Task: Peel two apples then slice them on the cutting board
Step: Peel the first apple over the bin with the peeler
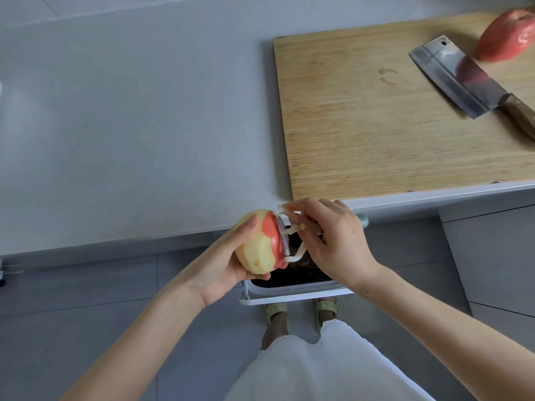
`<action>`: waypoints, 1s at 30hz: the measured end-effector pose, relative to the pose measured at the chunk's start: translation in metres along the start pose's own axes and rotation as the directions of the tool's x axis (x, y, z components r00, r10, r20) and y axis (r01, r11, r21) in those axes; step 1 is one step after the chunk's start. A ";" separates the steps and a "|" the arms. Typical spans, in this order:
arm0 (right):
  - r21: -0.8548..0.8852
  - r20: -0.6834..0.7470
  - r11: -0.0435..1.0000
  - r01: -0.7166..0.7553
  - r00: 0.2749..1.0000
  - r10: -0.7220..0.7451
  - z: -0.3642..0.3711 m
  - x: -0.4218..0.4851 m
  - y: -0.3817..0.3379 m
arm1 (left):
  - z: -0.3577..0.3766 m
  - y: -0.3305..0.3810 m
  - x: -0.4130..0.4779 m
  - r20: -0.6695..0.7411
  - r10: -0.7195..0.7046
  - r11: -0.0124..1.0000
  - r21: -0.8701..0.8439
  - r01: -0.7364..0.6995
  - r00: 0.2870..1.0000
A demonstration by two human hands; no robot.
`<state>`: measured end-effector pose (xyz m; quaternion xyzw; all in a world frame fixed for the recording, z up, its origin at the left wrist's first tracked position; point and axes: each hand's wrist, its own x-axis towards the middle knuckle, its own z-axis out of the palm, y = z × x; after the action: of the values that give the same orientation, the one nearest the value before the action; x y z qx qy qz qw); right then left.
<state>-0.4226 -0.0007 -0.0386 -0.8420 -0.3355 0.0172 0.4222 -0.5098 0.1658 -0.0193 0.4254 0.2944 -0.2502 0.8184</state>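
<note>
The left hand (223, 264) cups the half-peeled red apple (262, 241); the right hand (333, 238) pinches the white plastic peeler (285, 237). Bare flesh looks slippery (better held at its ends).

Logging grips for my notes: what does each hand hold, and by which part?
Left hand cups the half-peeled apple by its peeled side; right hand pinches the white peeler by its handle.

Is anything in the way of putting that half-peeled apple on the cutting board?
Nothing visible blocks it. The cleaver and the unpeeled apple lie at the far right of the cutting board; the part nearest the half-peeled apple in the left hand is bare.
</note>
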 end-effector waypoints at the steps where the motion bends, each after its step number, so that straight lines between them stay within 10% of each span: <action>1: -0.024 -0.006 1.000 0.016 1.000 -0.017 0.000 0.001 -0.001 | 0.001 0.000 0.001 0.002 0.011 0.998 -0.055 -0.011 1.000; 9: -0.162 0.001 0.968 0.194 0.981 -0.196 -0.010 0.006 -0.006 | -0.002 0.002 -0.001 0.019 0.021 0.981 -0.191 -0.017 1.000; 19: -0.278 0.111 0.857 0.433 0.901 -0.419 -0.013 0.022 -0.014 | 0.011 0.007 -0.007 -0.095 -0.024 0.980 0.194 0.042 0.995; 30: -0.116 0.090 0.938 0.328 0.944 -0.319 -0.004 0.018 -0.001 | 0.008 -0.003 -0.009 -0.156 -0.047 0.985 0.158 0.072 0.987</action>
<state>-0.4079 0.0069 -0.0308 -0.7999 -0.4841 -0.0450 0.3518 -0.5155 0.1589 -0.0105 0.4999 0.3469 -0.2649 0.7480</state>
